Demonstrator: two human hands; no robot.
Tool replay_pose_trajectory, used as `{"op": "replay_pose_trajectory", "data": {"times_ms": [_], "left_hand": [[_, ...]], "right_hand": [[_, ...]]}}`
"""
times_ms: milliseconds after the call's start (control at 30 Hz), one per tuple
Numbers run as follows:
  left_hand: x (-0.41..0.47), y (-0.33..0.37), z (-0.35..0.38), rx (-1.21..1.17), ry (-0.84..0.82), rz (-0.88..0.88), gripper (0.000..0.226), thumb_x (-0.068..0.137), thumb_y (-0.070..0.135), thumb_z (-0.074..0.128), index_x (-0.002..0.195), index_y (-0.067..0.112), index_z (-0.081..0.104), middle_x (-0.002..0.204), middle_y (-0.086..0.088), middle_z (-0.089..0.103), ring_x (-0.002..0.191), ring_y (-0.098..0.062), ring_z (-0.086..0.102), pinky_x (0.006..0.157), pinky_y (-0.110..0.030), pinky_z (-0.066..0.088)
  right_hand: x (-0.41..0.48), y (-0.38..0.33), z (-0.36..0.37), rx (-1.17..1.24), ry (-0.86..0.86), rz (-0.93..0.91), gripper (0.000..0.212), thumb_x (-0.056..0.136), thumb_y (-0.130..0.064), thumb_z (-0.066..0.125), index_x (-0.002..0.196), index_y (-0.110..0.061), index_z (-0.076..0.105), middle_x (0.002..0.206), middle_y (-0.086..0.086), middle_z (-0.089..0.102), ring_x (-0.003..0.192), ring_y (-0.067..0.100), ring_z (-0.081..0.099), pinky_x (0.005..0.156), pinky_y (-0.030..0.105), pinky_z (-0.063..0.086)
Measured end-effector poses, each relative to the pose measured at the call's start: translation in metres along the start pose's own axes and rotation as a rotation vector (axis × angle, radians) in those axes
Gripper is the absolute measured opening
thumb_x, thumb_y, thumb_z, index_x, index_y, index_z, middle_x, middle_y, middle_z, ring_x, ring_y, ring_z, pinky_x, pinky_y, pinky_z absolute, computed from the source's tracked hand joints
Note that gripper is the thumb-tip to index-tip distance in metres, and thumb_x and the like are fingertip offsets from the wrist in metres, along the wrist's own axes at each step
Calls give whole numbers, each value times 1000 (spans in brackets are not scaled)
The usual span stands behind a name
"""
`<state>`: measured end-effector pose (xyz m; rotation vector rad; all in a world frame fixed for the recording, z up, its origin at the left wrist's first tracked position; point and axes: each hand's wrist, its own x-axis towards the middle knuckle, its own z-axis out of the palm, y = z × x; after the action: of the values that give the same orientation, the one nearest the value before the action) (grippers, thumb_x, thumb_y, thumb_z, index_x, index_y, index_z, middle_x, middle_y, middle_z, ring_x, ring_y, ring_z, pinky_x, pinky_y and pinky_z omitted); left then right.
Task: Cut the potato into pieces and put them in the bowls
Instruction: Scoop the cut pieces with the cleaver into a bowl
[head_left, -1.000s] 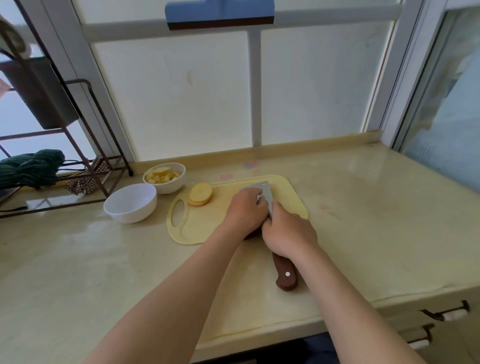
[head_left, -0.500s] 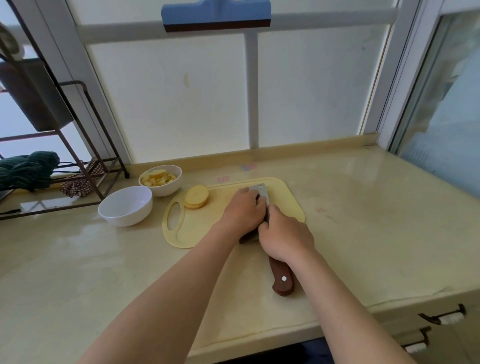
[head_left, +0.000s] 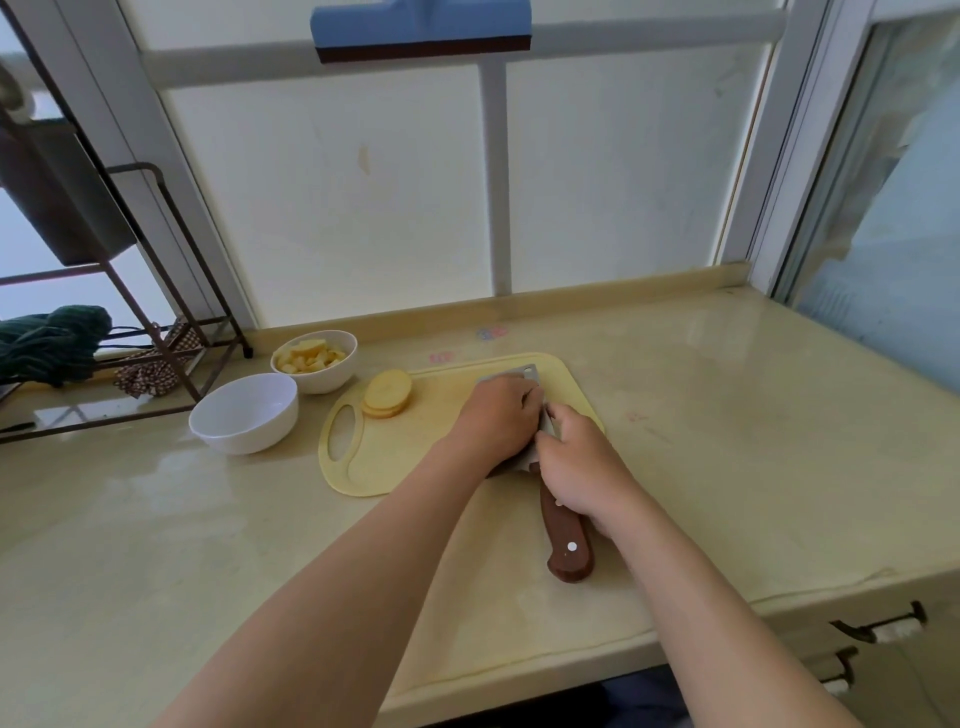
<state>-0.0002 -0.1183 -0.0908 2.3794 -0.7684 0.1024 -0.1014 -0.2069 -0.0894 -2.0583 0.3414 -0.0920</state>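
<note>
While the right hand (head_left: 582, 462) wraps its grip round the knife (head_left: 566, 540) where handle meets blade, likely for control, the left hand (head_left: 501, 415) curls its knuckles against the blade's flat on the cutting board (head_left: 374, 467). What it pins is hidden, so I cannot tell its hold. 1 stack of potato slices (head_left: 387, 395) sits at the board's far left, handy to the 2 bowls — the far bowl (head_left: 322, 382) holds pieces, the near bowl (head_left: 244, 436) none.
</note>
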Motion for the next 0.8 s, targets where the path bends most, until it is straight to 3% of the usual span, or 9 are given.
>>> {"op": "replay_pose_trajectory", "data": {"times_ms": [133,233,300,433,533,667,800], "left_hand": [[5,3,-8,43,-26,18,38,95,21,43,59,10,44,75,-11,56,71,-27,52,66,-40,42],[8,3,-15,94,-39,21,38,97,27,44,62,11,49,74,-8,57,72,-24,53,63,-37,41],[9,2,-24,115,-34,26,36,97,27,45,67,10,53,76,-7,58,73,-23,52,62,-34,37],[11,-8,-51,185,-27,14,33,98,22,43,70,9,53,78,-8,58,73,-23,50,61,-34,34],[11,-19,-76,248,7,-14,32,97,19,42,67,10,48,72,-5,52,68,-22,45,53,-32,26],[9,-39,-111,289,44,-75,34,98,19,40,64,15,42,66,-1,44,71,-25,46,58,-34,25],[0,-68,-141,296,83,-125,35,95,17,41,61,17,39,62,0,42,77,-33,55,51,-33,24]], "right_hand": [[2,-2,-3,172,17,-1,34,104,-13,41,124,-39,51,88,3,67,63,16,54,43,19,41],[5,-6,-3,194,8,-20,41,103,-12,42,135,-29,60,73,2,59,55,16,46,38,18,36],[8,-12,-1,184,0,-38,43,103,-12,42,138,-28,60,74,3,59,55,16,46,38,18,37],[13,-35,12,207,-19,-71,36,103,-13,44,128,-28,65,85,8,66,65,20,51,40,19,39],[19,-56,24,231,-48,-99,29,104,-13,46,106,-32,67,84,7,65,68,20,51,40,19,38],[29,-87,45,243,-93,-150,29,106,-13,47,101,-37,62,82,5,66,66,18,52,38,18,38],[35,-113,75,265,-161,-181,33,104,-10,47,89,-35,63,84,10,67,69,22,52,39,20,37]]}}
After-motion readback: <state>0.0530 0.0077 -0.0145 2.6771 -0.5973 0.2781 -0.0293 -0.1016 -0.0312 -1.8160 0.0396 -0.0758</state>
